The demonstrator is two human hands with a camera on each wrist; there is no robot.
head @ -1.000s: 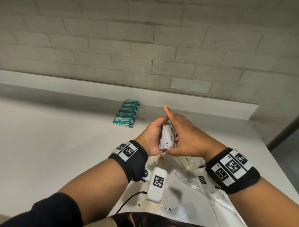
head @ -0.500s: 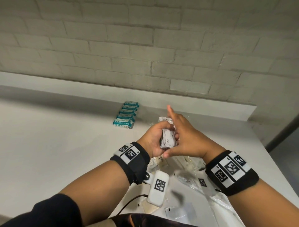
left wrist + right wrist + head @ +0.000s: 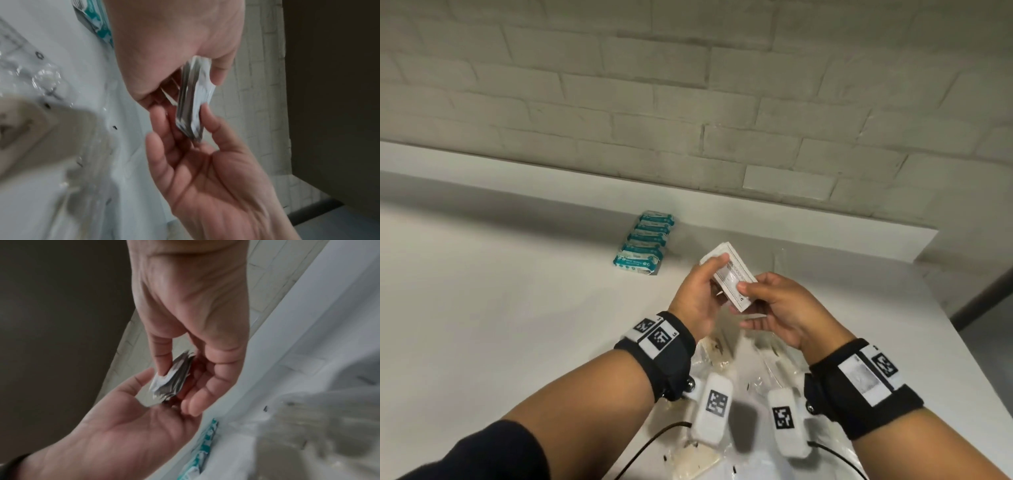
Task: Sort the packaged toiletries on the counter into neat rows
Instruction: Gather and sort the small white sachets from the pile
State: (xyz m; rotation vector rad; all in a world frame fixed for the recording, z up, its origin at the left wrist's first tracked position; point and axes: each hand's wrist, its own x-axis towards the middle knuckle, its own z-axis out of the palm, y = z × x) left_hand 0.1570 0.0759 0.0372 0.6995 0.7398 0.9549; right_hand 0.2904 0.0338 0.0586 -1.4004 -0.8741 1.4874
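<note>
Against a pale brick wall [image 3: 688,102], above a white counter [image 3: 482,308], a thin stack of flat white printed sachets [image 3: 732,277] is held edge-up between two hands. The left hand [image 3: 698,298] pinches its far end, thumb on top and fingers curled beneath; the right hand [image 3: 784,308] pinches the near corner between thumb and fingertips. Beyond the grip and to its left, a tidy row of teal-and-white wrapped packets [image 3: 645,245] lies on the counter. Below the wrists, crinkled clear plastic bags [image 3: 726,356] are spread on the surface.
</note>
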